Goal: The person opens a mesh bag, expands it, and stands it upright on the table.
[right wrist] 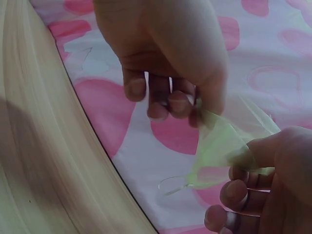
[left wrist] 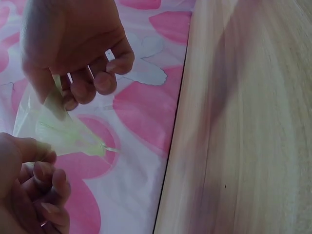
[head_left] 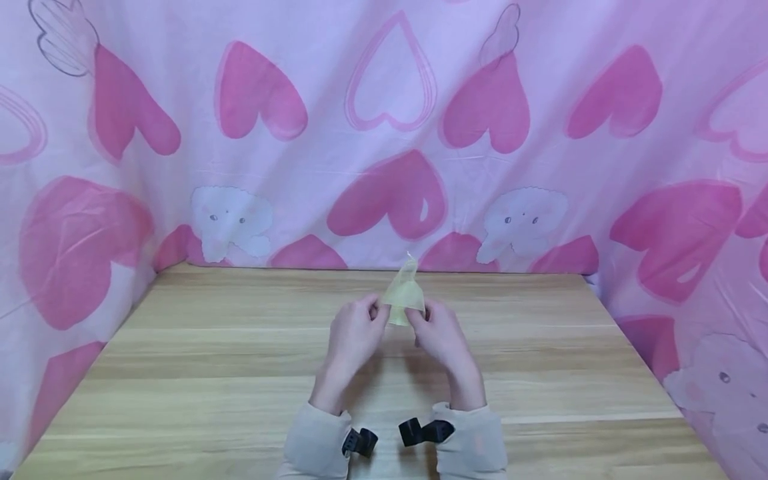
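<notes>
A small, sheer, pale yellow-green mesh bag (head_left: 404, 287) is held up over the table between both hands. Its narrow gathered end, with a thin cord loop, points away from me, while the wide mouth faces my side. My left hand (head_left: 355, 335) pinches the left edge of the mouth between thumb and fingers. On the opposite edge, my right hand (head_left: 443, 335) pinches the fabric the same way. Both wrist views show the sheer bag (left wrist: 68, 136) stretched between the thumbs, with the other fingers loosely curled. Part of each fingertip lies behind the fabric.
Under the hands lies a wood-grain table (head_left: 210, 373). A pink curtain (head_left: 324, 153) with hearts and white cartoon animals closes off the back and both sides. Black wrist cameras (head_left: 425, 432) sit at the beige sleeves (head_left: 318, 443).
</notes>
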Available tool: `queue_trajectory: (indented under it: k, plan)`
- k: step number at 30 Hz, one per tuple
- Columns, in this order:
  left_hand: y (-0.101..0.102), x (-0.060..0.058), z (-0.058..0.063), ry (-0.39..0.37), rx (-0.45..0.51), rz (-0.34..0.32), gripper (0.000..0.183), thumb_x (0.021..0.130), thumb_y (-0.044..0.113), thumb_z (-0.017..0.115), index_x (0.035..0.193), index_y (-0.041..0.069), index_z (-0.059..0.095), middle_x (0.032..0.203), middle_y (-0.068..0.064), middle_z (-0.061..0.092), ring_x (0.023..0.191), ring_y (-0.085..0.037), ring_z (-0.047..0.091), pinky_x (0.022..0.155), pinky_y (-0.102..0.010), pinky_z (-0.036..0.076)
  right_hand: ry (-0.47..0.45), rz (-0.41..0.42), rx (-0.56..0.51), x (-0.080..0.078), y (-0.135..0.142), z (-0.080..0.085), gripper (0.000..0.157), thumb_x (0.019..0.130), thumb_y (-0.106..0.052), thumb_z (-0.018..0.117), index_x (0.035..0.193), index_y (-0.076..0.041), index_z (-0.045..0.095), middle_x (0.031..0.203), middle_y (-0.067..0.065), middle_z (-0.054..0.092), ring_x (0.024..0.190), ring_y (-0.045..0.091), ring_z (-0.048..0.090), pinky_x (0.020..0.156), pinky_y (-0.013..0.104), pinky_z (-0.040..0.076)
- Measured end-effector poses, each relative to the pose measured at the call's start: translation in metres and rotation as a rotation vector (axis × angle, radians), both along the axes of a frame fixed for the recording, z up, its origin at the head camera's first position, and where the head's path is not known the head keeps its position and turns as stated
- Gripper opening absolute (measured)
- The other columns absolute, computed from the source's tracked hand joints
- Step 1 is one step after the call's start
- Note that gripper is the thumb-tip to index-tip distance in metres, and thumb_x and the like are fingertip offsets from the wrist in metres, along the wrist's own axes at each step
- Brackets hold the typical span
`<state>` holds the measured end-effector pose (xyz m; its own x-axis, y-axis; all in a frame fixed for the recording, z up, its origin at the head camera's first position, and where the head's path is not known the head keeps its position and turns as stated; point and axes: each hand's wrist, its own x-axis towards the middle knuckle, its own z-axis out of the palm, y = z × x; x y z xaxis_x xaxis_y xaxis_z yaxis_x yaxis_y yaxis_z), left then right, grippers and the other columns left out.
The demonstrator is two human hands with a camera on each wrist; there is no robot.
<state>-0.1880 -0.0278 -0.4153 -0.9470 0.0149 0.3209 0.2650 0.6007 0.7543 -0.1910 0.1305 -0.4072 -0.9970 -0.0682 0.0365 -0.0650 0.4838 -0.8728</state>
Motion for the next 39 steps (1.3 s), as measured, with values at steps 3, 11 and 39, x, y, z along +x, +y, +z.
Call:
queue_trajectory:
  k: [3,11,39]
  plan:
    - [0.001,0.0,-0.002,0.065,-0.09,0.044,0.024,0.092,0.017,0.06,0.069,0.017,0.057,0.054,0.009,0.044,0.047,-0.009,0.039,0.043,-0.028,0.033,0.016,-0.028,0.0,0.0,0.001,0.001,0.014,0.096,-0.015,0.058,0.097,-0.006,0.068,0.06,0.005,0.053,0.051,0.025,0.057,0.047,0.03,0.043]
    - [0.002,0.0,-0.004,0.132,-0.206,0.084,0.016,0.093,0.019,0.061,0.078,0.015,0.063,0.053,0.006,0.044,0.047,-0.013,0.041,0.041,-0.029,0.033,0.051,-0.027,0.01,-0.001,0.002,0.001,0.013,0.097,-0.014,0.058,0.097,-0.004,0.066,0.06,0.004,0.051,0.049,0.016,0.053,0.046,0.029,0.042]
    - [0.011,-0.005,-0.011,-0.074,0.096,0.086,0.033,0.089,0.025,0.063,0.058,0.018,0.052,0.05,0.009,0.041,0.046,-0.01,0.037,0.043,-0.028,0.03,0.041,-0.022,-0.05,0.0,-0.001,0.004,0.013,0.099,-0.017,0.057,0.097,-0.006,0.063,0.062,0.007,0.054,0.051,0.02,0.055,0.045,0.028,0.039]
